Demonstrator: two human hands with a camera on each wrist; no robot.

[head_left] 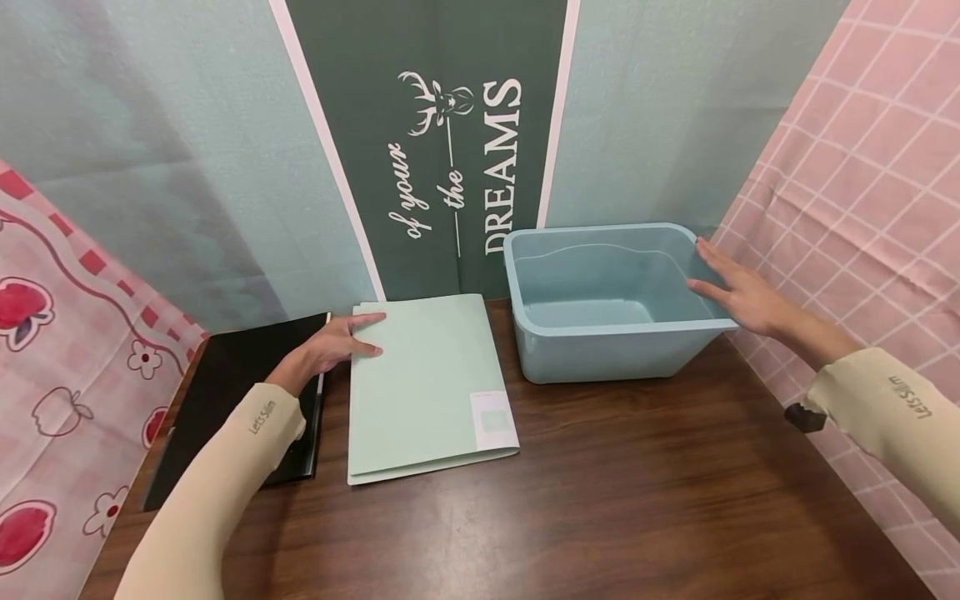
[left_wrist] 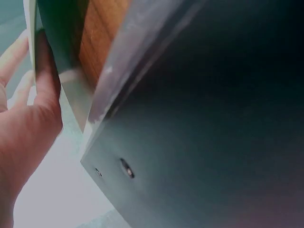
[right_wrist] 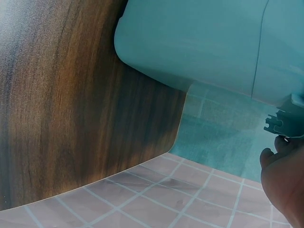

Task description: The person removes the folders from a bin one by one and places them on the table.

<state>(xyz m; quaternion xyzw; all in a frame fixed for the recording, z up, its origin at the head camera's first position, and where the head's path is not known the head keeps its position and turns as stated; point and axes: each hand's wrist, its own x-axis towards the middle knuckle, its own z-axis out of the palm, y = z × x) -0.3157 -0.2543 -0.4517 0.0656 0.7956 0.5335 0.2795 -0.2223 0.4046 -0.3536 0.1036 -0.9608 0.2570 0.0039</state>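
Observation:
A pale green folder [head_left: 420,383] with a white label [head_left: 494,421] near its lower right corner lies on the table. At its left edge my left hand [head_left: 330,346] pinches the cover, with the edge between the digits in the left wrist view. Under my left forearm is a black folder [head_left: 225,400], whose two metal rivets show in the left wrist view. To the right stands a light blue plastic bin [head_left: 600,358], and nothing shows inside it. My right hand [head_left: 746,296] grips its right rim, fingertips curled under the lip in the right wrist view.
The dark wood table [head_left: 600,500] reaches a grey-green cloth backdrop [head_left: 637,108] behind the bin. A pink checked cloth [head_left: 862,192] borders the right side, and a fruit-print cloth [head_left: 82,400] the left.

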